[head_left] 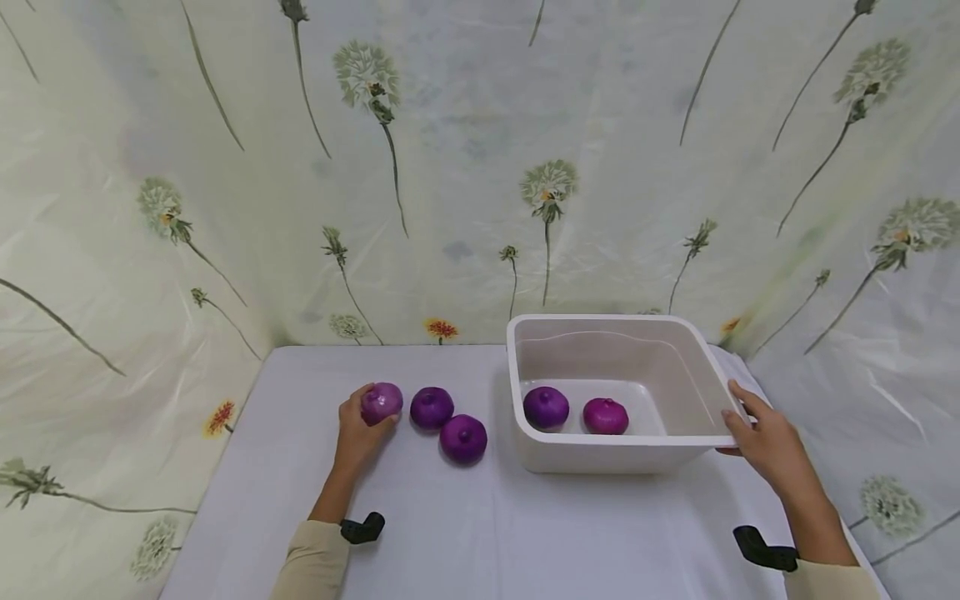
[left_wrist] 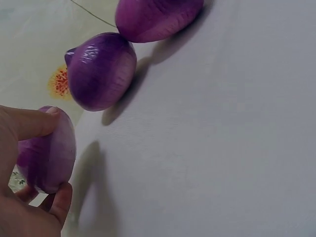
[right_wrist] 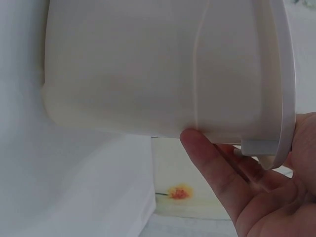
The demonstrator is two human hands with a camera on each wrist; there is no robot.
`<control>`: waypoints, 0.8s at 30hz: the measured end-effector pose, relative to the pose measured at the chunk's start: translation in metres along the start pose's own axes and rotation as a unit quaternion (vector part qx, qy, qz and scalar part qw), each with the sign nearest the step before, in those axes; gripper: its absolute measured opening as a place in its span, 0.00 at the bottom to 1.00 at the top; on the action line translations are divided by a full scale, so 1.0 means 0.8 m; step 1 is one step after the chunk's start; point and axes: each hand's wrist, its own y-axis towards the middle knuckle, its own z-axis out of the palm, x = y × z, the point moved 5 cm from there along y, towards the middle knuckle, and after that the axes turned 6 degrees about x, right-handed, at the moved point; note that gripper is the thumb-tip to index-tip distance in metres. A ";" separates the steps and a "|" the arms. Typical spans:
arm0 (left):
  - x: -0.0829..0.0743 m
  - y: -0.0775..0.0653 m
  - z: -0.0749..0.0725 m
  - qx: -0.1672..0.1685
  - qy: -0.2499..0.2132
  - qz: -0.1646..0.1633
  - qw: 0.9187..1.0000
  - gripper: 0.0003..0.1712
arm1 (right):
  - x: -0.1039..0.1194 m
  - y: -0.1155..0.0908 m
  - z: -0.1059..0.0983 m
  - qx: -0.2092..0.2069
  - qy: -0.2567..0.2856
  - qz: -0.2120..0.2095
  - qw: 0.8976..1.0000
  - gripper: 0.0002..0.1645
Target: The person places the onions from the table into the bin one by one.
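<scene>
My left hand (head_left: 362, 429) grips a shiny purple onion (head_left: 382, 402) at the left of the table; in the left wrist view its thumb and fingers curl round the onion (left_wrist: 52, 153). Just right of it on the cloth sit two darker purple onions, one (head_left: 431, 408) behind the other (head_left: 463, 440). At the right, my right hand (head_left: 772, 446) holds the rim at the right end of a white plastic tub (head_left: 600, 457). The right wrist view shows fingers under the rim against the tub's outer wall (right_wrist: 148, 74). Inside the tub lie a purple onion (head_left: 546, 408) and a pinker onion (head_left: 606, 416).
A white cloth covers the table (head_left: 480, 533). Behind it and at both sides hangs a pale sheet (head_left: 465, 167) printed with dandelions, meeting the table's back edge. A black band (head_left: 363, 528) is on the left wrist, another (head_left: 765, 550) on the right.
</scene>
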 end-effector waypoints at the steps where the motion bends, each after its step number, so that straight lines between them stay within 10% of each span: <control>1: -0.003 0.000 -0.002 0.000 -0.002 0.002 1.000 0.43 | 0.000 0.000 0.000 -0.001 -0.001 0.001 1.000 0.39; 24: -0.105 0.011 -0.015 0.067 -0.041 0.067 0.995 0.44 | 0.001 -0.001 -0.001 -0.010 -0.007 -0.008 1.000 0.38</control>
